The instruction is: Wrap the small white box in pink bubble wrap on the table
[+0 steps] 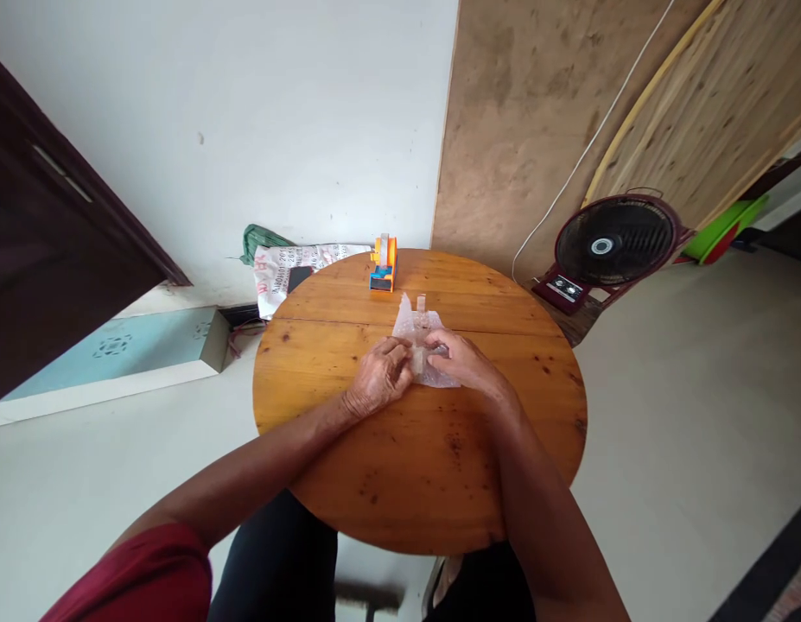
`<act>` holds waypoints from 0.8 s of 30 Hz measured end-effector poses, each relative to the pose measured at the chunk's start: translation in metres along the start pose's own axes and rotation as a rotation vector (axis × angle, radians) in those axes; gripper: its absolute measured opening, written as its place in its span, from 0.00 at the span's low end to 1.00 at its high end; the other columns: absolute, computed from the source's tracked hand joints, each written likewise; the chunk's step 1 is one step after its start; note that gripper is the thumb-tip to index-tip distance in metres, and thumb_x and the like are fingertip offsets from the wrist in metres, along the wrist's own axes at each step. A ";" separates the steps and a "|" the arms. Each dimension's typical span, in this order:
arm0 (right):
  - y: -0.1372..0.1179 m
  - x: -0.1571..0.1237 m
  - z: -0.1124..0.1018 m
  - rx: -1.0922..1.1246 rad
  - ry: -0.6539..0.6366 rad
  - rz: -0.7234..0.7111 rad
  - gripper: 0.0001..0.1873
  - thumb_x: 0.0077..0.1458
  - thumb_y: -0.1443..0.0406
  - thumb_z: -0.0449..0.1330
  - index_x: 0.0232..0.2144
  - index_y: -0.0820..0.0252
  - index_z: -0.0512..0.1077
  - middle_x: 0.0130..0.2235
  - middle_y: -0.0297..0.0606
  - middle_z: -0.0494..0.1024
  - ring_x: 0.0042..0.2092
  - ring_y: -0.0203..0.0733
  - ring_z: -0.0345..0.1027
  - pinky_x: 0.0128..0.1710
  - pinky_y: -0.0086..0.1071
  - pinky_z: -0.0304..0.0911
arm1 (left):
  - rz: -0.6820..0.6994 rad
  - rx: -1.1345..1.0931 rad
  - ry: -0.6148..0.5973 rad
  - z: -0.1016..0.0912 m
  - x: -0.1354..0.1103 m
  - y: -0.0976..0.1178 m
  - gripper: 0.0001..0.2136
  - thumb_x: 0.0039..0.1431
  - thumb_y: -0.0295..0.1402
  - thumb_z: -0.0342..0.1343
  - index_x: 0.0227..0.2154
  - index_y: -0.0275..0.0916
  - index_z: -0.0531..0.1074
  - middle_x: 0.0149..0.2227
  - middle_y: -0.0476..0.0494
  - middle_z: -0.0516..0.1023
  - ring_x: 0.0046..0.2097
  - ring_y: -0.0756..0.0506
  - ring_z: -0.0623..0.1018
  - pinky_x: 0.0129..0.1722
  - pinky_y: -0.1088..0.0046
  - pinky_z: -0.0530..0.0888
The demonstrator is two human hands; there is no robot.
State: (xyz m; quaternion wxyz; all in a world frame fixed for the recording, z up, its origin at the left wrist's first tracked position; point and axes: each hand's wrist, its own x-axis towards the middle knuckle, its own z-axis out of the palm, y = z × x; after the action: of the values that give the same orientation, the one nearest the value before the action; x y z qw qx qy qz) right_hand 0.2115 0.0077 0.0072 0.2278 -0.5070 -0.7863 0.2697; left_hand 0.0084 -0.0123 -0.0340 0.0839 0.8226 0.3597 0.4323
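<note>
A piece of clear bubble wrap (439, 377) lies in the middle of the round wooden table (400, 484). A strip of clear tape (422, 302) sticks up past its far edge. My left hand (382, 373) has its fingers curled in at the wrap's left side, fingertips pressed to it. Over the right side of the wrap rests my right hand (463, 356), its thumb and fingers bent but apart. Whether something lies inside the wrap cannot be made out. An orange and blue tape dispenser (383, 266) with a roll of tape stands beyond the wrap, near the far edge.
Behind the table on the left are a printed white sack (265, 281) and a green bag (265, 240) against the wall. A dark red fan (613, 242) stands off to the right. A pale blue box-like panel (115, 350) lies on the floor at left.
</note>
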 end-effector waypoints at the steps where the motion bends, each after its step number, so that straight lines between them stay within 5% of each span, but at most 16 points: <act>1: -0.001 -0.001 -0.002 -0.039 0.000 0.003 0.15 0.49 0.67 0.58 0.42 0.59 0.72 0.44 0.39 0.78 0.45 0.44 0.70 0.44 0.33 0.62 | 0.007 -0.007 -0.002 0.000 0.000 0.000 0.08 0.54 0.24 0.51 0.35 0.38 0.71 0.43 0.39 0.78 0.45 0.43 0.77 0.46 0.63 0.76; 8: -0.013 -0.011 -0.015 -0.249 0.014 0.210 0.12 0.50 0.60 0.61 0.38 0.57 0.72 0.37 0.36 0.75 0.37 0.41 0.67 0.37 0.31 0.58 | 0.077 -0.007 -0.003 -0.006 0.003 0.001 0.08 0.56 0.24 0.51 0.36 0.37 0.72 0.41 0.39 0.80 0.45 0.43 0.78 0.46 0.64 0.75; 15: -0.018 -0.015 -0.016 -0.292 0.071 0.317 0.12 0.50 0.56 0.63 0.33 0.57 0.71 0.43 0.40 0.71 0.41 0.40 0.67 0.41 0.31 0.58 | 0.076 0.108 -0.005 -0.008 0.002 0.000 0.07 0.56 0.27 0.54 0.37 0.38 0.75 0.42 0.42 0.82 0.44 0.40 0.75 0.44 0.59 0.72; 24: -0.024 -0.013 -0.019 -0.220 -0.034 0.335 0.13 0.52 0.55 0.60 0.24 0.58 0.68 0.24 0.30 0.69 0.27 0.35 0.59 0.27 0.28 0.48 | 0.125 0.031 -0.012 -0.006 0.004 -0.002 0.09 0.56 0.25 0.52 0.37 0.38 0.75 0.42 0.41 0.81 0.43 0.43 0.76 0.47 0.61 0.74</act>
State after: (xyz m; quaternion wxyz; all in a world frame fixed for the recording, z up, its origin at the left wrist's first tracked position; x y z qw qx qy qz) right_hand 0.2119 -0.0092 0.0361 0.1096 -0.6478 -0.7195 0.2251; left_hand 0.0042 -0.0095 -0.0286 0.0464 0.8472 0.3137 0.4263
